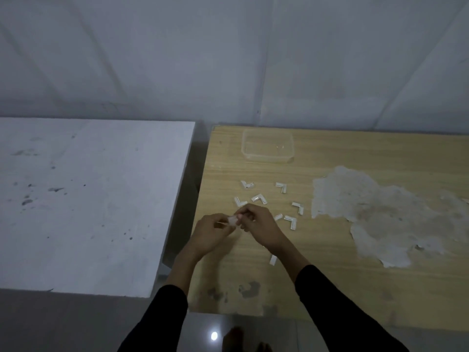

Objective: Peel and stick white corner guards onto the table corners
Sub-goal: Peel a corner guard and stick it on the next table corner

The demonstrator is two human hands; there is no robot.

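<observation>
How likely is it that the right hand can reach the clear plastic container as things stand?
Probably yes, though the right hand is busy pinching a corner guard with the left hand. The clear container sits beyond it on the wooden table, with only loose guards between.

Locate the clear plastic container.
In the head view, the clear plastic container sits near the far left corner of the wooden table, beyond the scattered corner guards.
</observation>
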